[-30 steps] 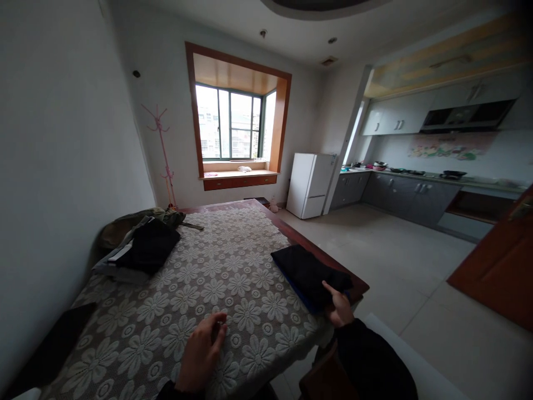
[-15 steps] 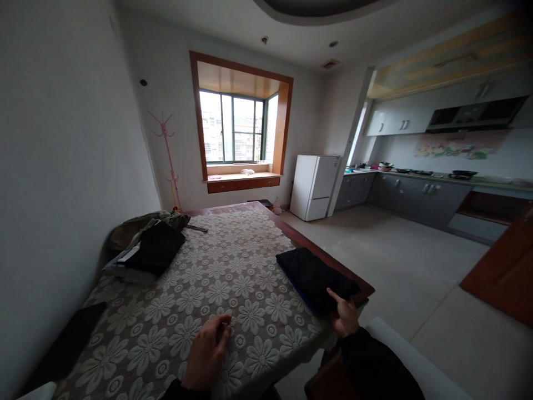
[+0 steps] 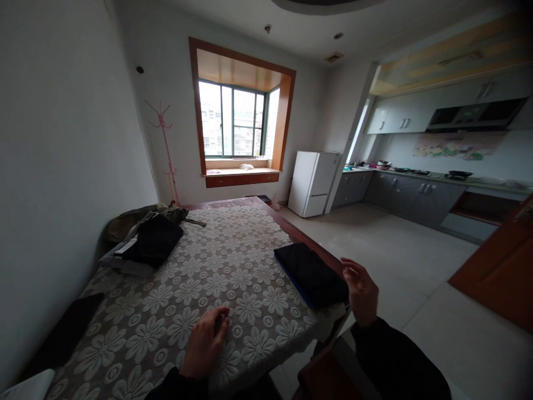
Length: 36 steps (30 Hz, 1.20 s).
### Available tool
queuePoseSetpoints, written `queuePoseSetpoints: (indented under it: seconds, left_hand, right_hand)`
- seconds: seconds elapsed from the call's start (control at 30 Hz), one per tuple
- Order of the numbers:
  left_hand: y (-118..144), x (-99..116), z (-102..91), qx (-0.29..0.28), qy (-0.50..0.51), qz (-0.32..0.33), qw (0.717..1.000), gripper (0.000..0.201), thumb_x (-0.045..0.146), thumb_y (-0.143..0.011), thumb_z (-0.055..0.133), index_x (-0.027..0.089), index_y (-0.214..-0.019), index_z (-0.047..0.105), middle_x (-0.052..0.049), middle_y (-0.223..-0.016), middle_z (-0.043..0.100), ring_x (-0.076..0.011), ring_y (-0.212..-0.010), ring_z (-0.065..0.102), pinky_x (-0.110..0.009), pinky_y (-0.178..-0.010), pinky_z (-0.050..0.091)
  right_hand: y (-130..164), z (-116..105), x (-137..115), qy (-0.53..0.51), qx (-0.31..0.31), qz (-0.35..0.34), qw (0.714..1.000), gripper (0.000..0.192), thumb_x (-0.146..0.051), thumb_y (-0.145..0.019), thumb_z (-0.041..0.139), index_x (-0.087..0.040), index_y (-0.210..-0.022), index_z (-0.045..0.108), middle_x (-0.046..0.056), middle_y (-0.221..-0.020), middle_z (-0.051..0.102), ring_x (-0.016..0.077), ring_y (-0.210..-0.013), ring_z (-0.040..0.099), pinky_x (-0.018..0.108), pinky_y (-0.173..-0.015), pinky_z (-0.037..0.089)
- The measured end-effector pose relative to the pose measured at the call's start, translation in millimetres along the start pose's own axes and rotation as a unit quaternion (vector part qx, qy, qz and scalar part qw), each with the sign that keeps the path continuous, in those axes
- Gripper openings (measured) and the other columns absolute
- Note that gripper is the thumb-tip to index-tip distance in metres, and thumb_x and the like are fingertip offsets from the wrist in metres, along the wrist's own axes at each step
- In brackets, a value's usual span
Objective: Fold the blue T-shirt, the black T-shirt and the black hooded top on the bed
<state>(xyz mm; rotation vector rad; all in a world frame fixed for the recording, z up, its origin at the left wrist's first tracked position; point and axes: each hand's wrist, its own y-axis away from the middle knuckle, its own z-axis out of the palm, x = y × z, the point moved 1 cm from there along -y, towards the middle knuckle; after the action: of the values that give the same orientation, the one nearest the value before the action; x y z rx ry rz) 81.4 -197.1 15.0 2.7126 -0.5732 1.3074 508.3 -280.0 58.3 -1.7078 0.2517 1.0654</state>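
A folded black garment [image 3: 310,275] with a blue layer along its lower edge lies flat near the table's right edge. Just beyond its right end is my right hand [image 3: 362,291], raised with loosely bent fingers and nothing in it; whether a fingertip grazes the cloth I cannot tell. My left hand [image 3: 206,340] is low over the patterned floral tablecloth [image 3: 250,308], near the front edge. Its fingers are relaxed and half curled, the thumb is a little apart, and I see nothing held there.
At the table's left lie stacked dark and grey clothes [image 3: 154,241] against an olive bag [image 3: 129,219]. A flat black item [image 3: 69,328] lies by the left wall. Below my right forearm is a brown chair [image 3: 328,372]. A white fridge [image 3: 312,183] stands across the room.
My right hand has come off the folded black garment and lifted to the right. The garment lies in place. My left hand stays about where it was.
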Motion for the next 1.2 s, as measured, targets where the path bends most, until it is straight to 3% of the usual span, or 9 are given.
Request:
queuePoseSetpoints:
  seconds: [0.1, 0.2, 0.3, 0.37, 0.43, 0.6, 0.77, 0.97, 1.2]
  left_hand:
    - [-1, -1, 1.6, -0.002, -0.002, 0.004, 1.000, 0.035, 0.037, -0.094, 0.048, 0.022, -0.118, 0.070, -0.008, -0.117, 0.074, -0.0228, -0.107, 0.069, -0.035, -0.097, 0.050]
    - [-1, -2, 2.6, -0.001, 0.001, 0.005, 1.000, 0.035, 0.037, -0.094, 0.049, 0.022, -0.117, 0.070, -0.008, -0.116, 0.074, -0.0228, -0.106, 0.069, -0.035, -0.097, 0.050]
    - [0, -3, 2.3, 0.003, 0.005, 0.007, 1.000, 0.034, 0.037, -0.094, 0.050, 0.022, -0.116, 0.071, -0.008, -0.116, 0.075, -0.0232, -0.106, 0.069, -0.036, -0.097, 0.050]
    - [0, -3, 1.8, 0.004, 0.009, 0.010, 1.000, 0.033, 0.038, -0.094, 0.051, 0.023, -0.116, 0.071, -0.008, -0.116, 0.075, -0.0235, -0.106, 0.069, -0.036, -0.097, 0.050]
    - [0, -3, 1.4, 0.005, 0.010, 0.013, 1.000, 0.033, 0.038, -0.094, 0.051, 0.023, -0.116, 0.071, -0.008, -0.117, 0.075, -0.0237, -0.106, 0.069, -0.037, -0.097, 0.050]
    - [-1, -6, 2.5, 0.002, 0.002, 0.024, 1.000, 0.032, 0.039, -0.095, 0.052, 0.023, -0.116, 0.071, -0.008, -0.118, 0.074, -0.0239, -0.109, 0.068, -0.037, -0.099, 0.049]
    - [0, -6, 3.3, 0.006, 0.005, 0.028, 1.000, 0.031, 0.038, -0.095, 0.053, 0.023, -0.116, 0.071, -0.008, -0.116, 0.074, -0.0242, -0.109, 0.068, -0.037, -0.099, 0.049]
    - [2, -2, -1.0, 0.005, 0.007, 0.029, 1.000, 0.031, 0.038, -0.094, 0.054, 0.023, -0.116, 0.070, -0.008, -0.117, 0.074, -0.0246, -0.109, 0.067, -0.037, -0.099, 0.048]
    - [2, -1, -1.6, 0.005, 0.011, 0.026, 1.000, 0.031, 0.037, -0.094, 0.053, 0.023, -0.115, 0.070, -0.008, -0.116, 0.075, -0.0245, -0.108, 0.067, -0.038, -0.100, 0.048]
  right_hand:
    - [-43, 36, -14, 0.064, -0.220, -0.104, 0.968, 0.026, -0.037, -0.097, 0.055, -0.023, -0.114, 0.070, 0.008, -0.129, 0.069, 0.0245, -0.124, 0.061, 0.045, -0.112, 0.046]
    - [-79, 86, -3, 0.170, -0.399, -0.156, 0.887, 0.035, -0.037, -0.100, 0.048, -0.024, -0.125, 0.069, 0.008, -0.135, 0.067, 0.0241, -0.130, 0.058, 0.046, -0.117, 0.042]
    - [-85, 131, 28, 0.330, -0.505, -0.113, 0.790, 0.046, -0.039, -0.103, 0.037, -0.029, -0.143, 0.059, 0.004, -0.154, 0.053, 0.0232, -0.146, 0.042, 0.046, -0.124, 0.032]
    - [-74, 150, 52, 0.413, -0.526, -0.063, 0.741, 0.052, -0.042, -0.104, 0.032, -0.034, -0.153, 0.046, 0.001, -0.163, 0.041, 0.0265, -0.153, 0.031, 0.057, -0.124, 0.026]
    - [-58, 161, 72, 0.447, -0.527, -0.038, 0.722, 0.055, -0.044, -0.105, 0.026, -0.037, -0.158, 0.034, -0.001, -0.167, 0.032, 0.0301, -0.155, 0.025, 0.068, -0.121, 0.021]
    - [-38, 163, 96, 0.471, -0.515, -0.046, 0.715, 0.057, -0.041, -0.105, 0.015, -0.040, -0.162, 0.021, -0.005, -0.170, 0.021, 0.0293, -0.157, 0.018, 0.070, -0.121, 0.012]
    - [-38, 162, 94, 0.475, -0.499, -0.088, 0.719, 0.056, -0.040, -0.105, 0.023, -0.035, -0.160, 0.031, -0.001, -0.168, 0.030, 0.0296, -0.155, 0.024, 0.066, -0.124, 0.012]
    - [-32, 164, 92, 0.455, -0.507, -0.125, 0.721, 0.054, -0.038, -0.105, 0.028, -0.027, -0.155, 0.046, 0.002, -0.162, 0.043, 0.0261, -0.151, 0.035, 0.043, -0.123, 0.030]
    - [-26, 161, 92, 0.481, -0.526, -0.093, 0.695, 0.063, -0.053, -0.103, 0.025, -0.031, -0.162, 0.026, 0.002, -0.170, 0.025, 0.0293, -0.156, 0.021, 0.054, -0.122, 0.024]
